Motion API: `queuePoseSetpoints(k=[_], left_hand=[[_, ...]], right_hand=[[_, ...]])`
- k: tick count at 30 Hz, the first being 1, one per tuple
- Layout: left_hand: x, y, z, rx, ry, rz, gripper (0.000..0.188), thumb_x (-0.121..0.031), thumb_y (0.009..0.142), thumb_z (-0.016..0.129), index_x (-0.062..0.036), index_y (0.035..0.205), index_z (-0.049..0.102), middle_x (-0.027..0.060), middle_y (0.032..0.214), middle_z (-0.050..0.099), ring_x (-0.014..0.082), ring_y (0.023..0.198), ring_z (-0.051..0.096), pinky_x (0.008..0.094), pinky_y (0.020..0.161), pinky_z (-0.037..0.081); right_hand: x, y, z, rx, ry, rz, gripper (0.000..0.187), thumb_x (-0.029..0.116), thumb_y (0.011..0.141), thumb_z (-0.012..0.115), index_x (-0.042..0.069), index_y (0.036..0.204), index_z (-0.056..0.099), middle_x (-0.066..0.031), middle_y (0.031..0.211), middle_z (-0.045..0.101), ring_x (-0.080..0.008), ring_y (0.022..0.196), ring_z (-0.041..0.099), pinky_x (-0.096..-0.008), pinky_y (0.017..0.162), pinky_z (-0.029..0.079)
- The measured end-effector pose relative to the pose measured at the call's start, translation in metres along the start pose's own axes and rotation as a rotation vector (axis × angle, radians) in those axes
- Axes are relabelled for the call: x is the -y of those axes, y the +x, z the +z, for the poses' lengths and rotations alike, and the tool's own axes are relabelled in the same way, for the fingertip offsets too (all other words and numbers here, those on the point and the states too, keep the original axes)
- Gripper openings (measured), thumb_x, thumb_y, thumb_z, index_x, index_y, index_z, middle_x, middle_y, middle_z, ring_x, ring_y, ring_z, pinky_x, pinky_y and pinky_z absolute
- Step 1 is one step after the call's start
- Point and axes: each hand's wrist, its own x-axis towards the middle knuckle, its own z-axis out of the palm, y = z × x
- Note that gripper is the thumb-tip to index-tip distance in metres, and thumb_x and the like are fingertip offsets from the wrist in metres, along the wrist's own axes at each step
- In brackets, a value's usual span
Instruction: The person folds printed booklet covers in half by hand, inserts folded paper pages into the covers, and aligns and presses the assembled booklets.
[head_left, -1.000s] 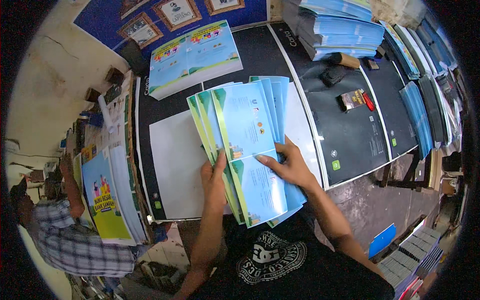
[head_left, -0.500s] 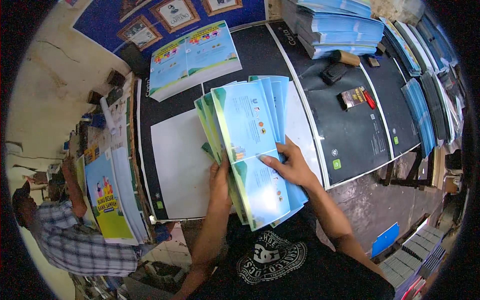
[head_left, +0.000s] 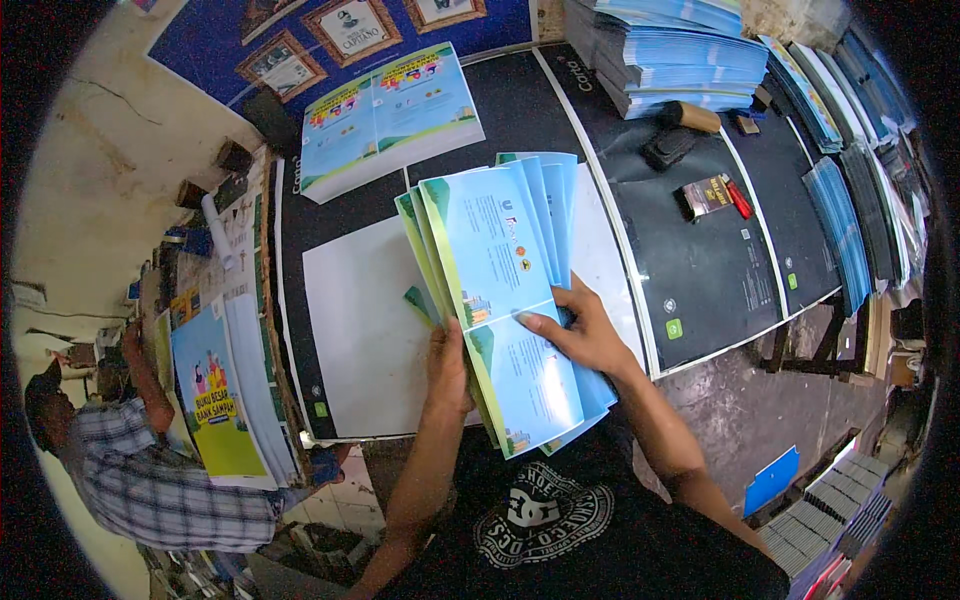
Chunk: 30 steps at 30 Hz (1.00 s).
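Observation:
A fanned bundle of printed sheets (head_left: 500, 250), light blue with green borders, is held between my two hands over the table. My right hand (head_left: 583, 328) grips its right side, thumb pressed on the top sheet near a white crosswise line and the fingers underneath. Along the left edge, my left hand (head_left: 450, 370) is closed on the sheets, its fingers partly hidden behind them. Beneath the bundle lies a large white sheet (head_left: 350, 320). More of the light blue sheets stick out behind the top ones, and a small green corner shows by my left hand.
A neat stack of printed sheets (head_left: 390, 120) lies at the far left, a taller blue stack (head_left: 670, 60) at the far right. On the black table covering (head_left: 700, 270) are a small box (head_left: 706, 197) and a red lighter (head_left: 738, 198). Another person (head_left: 150, 470) works at the left.
The left edges of the fanned sheets have drawn closer together. My left hand has shifted slightly right and down; my right hand stays nearly in place.

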Motion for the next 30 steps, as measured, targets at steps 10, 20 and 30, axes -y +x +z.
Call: queuePoseSetpoints(k=[10,20,30], left_hand=[[-0.01,-0.002,0.007,-0.087,0.166,-0.035,0.049,-0.041,0.104,0.053,0.0035,0.126,0.058,0.0157,0.112,0.069,0.0215,0.094,0.07,0.0355,0.079,0.06],[-0.112,-0.031,-0.038,-0.352,0.012,0.289,0.041,-0.037,0.102,0.054,-0.0007,0.12,0.063,0.0112,0.106,0.067,0.018,0.092,0.068,0.0329,0.075,0.059],[-0.091,-0.024,-0.006,-0.537,0.481,0.332,0.051,-0.045,0.096,0.065,0.0003,0.117,0.061,0.0121,0.104,0.065,0.02,0.091,0.065,0.0364,0.077,0.056]], right_hand=[[0.005,-0.002,-0.001,0.006,0.053,0.023,0.04,0.032,0.09,0.074,0.001,0.115,0.073,-0.0249,0.132,0.056,-0.0374,0.126,0.055,-0.0458,0.107,0.043],[-0.005,0.001,-0.002,0.056,-0.101,-0.112,0.054,0.029,0.089,0.075,0.003,0.135,0.061,-0.028,0.129,0.056,-0.0394,0.124,0.055,-0.0451,0.105,0.044],[0.004,-0.001,0.009,-0.047,-0.385,-0.2,0.055,0.017,0.095,0.066,0.021,0.147,0.05,-0.0296,0.141,0.043,-0.0493,0.123,0.054,-0.0487,0.103,0.048]])
